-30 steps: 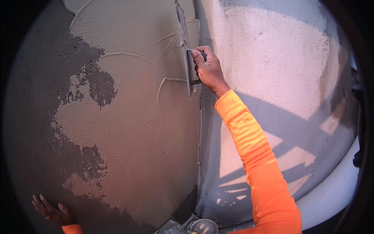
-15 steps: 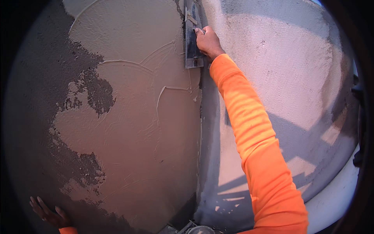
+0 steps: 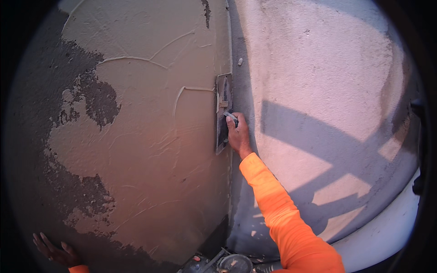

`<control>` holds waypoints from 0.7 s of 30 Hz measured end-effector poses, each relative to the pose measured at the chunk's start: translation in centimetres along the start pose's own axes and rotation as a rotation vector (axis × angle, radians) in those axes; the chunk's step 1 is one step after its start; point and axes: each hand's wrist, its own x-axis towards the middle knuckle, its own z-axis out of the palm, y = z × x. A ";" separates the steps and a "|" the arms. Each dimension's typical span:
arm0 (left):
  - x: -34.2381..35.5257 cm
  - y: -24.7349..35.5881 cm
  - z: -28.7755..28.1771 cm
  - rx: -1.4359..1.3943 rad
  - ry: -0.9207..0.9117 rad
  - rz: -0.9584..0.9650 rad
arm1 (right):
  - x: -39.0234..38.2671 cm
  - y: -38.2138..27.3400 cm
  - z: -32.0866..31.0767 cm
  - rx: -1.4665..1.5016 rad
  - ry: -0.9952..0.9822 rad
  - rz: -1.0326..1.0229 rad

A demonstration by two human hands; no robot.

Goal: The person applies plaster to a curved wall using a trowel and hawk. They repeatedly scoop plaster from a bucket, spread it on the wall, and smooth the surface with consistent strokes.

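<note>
My right hand (image 3: 238,132), in an orange sleeve, is closed on the handle of a rectangular steel plastering trowel (image 3: 223,93). The trowel lies upright against a wall coated with beige wet plaster (image 3: 159,154), right beside the vertical inside corner, with some plaster on its back. The coat has raised ridges and a ragged edge over darker grey wall (image 3: 36,113) on the left. My left hand (image 3: 53,250) is low at the far left, fingers spread against or very close to that dark surface; whether it touches cannot be told.
A pale, rough adjoining wall (image 3: 318,59) on the right carries shadows and bends with the lens. A white curved band (image 3: 387,225) crosses the lower right. Cluttered equipment with a round dusty disc or lid (image 3: 234,266) sits at the bottom centre, partly cut off.
Since half a second ago, my right hand and trowel have moved down along the corner from near the top to mid-height. My left hand stays spread at the lower left.
</note>
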 end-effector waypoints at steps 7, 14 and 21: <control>1.2 1.8 -0.6 -0.049 0.040 -0.022 | 4.5 -10.7 1.3 0.047 0.009 -0.161; 1.9 2.5 -0.9 -0.038 0.065 0.007 | -4.6 -13.9 1.7 0.142 -0.145 -0.303; 1.5 2.3 -0.9 0.005 0.028 0.010 | 1.9 -5.7 -0.4 -0.067 0.143 -0.065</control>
